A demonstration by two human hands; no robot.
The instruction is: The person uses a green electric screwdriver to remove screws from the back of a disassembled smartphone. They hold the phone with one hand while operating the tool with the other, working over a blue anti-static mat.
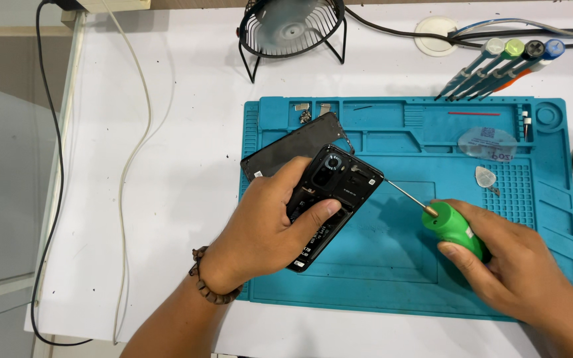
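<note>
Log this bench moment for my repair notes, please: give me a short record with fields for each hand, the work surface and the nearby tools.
left hand: left hand grips an opened smartphone, back cover off, camera end pointing away
right hand: right hand holds a green-handled screwdriver, its tip at the phone's upper right edge
surface: teal repair mat on a white table
removed part: black back cover lying on the mat behind the phone
nearby: row of precision screwdrivers, triangular pick, small black fan
</note>
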